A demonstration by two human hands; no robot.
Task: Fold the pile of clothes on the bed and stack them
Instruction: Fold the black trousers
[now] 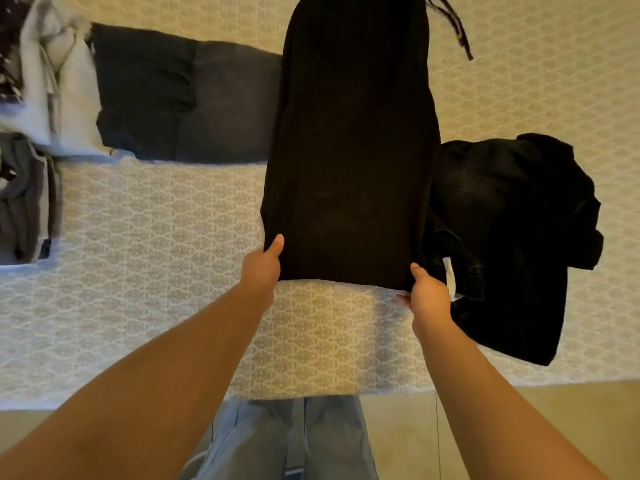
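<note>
A long black ribbed garment (349, 140) lies stretched lengthwise on the patterned bed cover (156, 237), with drawstrings (457, 29) at its far end. My left hand (261, 268) pinches its near left corner, thumb on top. My right hand (427, 294) grips the near right corner, thumb on top and fingers underneath. A crumpled black garment (512, 237) lies just right of it. Folded dark grey jeans (187, 98) sit to the left.
At the far left lie a pale folded garment (59, 91) and a grey folded stack (24, 199). The bed's near edge (311, 393) runs across the bottom, with the person's light blue trousers (294, 441) below it.
</note>
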